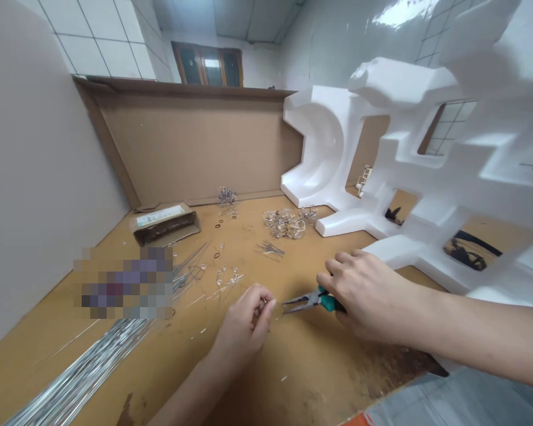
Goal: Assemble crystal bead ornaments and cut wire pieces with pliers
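Near the front middle of the table, my left hand (247, 319) is closed, thumb against the curled fingers. Whatever it pinches is too small to make out. Just to its right, my right hand (368, 290) is wrapped round the green handles of needle-nose pliers (311, 297). The jaws are slightly apart, point toward my left fingertips and show nothing between them. Beyond the hands lie a small pile of short wires (270, 249) and a cluster of bent wire pieces (286, 225). Several small clear rings (224, 276) are scattered left of them.
A long bundle of silvery wires (93, 368) runs along the left, its far part behind a pixelated patch. An open cardboard box (166, 228) lies behind it. Tangled wire (227, 196) sits by the cardboard panel (195, 142). White moulded foam (373, 222) borders the right.
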The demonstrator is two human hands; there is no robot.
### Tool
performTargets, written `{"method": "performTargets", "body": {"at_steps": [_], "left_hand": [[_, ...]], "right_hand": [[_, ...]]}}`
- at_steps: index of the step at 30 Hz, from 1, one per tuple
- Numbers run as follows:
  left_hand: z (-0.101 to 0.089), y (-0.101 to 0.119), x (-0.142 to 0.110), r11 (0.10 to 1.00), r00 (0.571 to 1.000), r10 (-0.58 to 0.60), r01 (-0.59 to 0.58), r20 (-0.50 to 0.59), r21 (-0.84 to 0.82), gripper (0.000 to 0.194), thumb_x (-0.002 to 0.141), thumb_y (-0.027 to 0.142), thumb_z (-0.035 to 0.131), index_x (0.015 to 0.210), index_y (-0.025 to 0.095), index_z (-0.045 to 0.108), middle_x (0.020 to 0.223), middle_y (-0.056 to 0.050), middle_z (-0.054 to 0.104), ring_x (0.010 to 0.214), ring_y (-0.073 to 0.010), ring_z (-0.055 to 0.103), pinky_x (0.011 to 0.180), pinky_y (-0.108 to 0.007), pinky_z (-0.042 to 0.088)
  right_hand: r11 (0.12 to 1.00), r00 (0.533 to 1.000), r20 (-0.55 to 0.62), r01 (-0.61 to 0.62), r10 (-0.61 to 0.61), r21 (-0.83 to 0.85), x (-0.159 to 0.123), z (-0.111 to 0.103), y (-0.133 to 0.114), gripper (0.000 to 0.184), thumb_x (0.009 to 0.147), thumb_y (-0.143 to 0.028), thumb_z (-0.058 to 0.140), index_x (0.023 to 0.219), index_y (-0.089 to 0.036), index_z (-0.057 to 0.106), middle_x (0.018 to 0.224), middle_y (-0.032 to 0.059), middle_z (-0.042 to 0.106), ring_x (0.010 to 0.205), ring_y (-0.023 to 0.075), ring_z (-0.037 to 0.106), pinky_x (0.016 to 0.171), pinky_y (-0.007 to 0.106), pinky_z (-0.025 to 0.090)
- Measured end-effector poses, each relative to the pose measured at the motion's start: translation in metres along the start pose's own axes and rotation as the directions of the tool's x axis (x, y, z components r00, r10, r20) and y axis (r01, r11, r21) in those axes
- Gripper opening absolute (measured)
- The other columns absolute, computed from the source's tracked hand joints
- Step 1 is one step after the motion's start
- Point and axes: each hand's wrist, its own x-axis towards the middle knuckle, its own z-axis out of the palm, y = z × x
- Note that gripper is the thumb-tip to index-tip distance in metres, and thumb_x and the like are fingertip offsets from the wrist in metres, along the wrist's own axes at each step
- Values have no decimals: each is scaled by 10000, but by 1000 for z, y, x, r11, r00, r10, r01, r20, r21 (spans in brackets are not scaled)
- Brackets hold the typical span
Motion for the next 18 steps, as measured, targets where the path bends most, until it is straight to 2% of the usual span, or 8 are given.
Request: {"method": "performTargets", "body": {"at_steps": [7,18], "left_hand": [[0,4,0,991,998,60,-61,10,123,140,868,241,346,751,199,410,689,15,458,576,-111,453,564,-233,331],[2,2,1,985,998,62,-60,-6,163,127,860,226,363,745,201,411,659,19,453,563,-113,440,550,-229,312]], "right_hand": [[1000,1000,-1,-9,9,6,0,3,-1,100,654,-279,525,700,-192,542,652,61,567,610,202,488,514,284,161],[999,1000,21,-9,10,-35,4,4,-7,63,649,-223,520,692,-187,549,632,66,574,569,208,505,494,289,129]]}}
